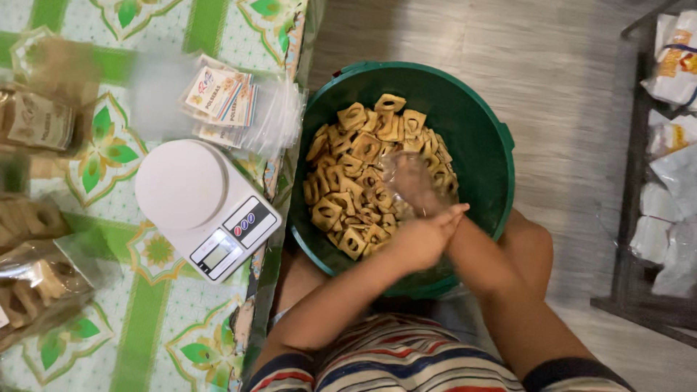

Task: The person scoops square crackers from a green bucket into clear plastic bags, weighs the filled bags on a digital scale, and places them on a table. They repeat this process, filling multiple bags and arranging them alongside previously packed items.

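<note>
The person wears a short-sleeved top with horizontal stripes in white, navy blue, red and grey, its 2 dark-edged sleeves ending above the elbows, leaving both forearms, the left hand (417, 239) and the knees bare.

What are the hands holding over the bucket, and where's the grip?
Both hands, left hand and right hand, hold a clear plastic bag at its near edge, over the snacks in the green bucket.
</note>
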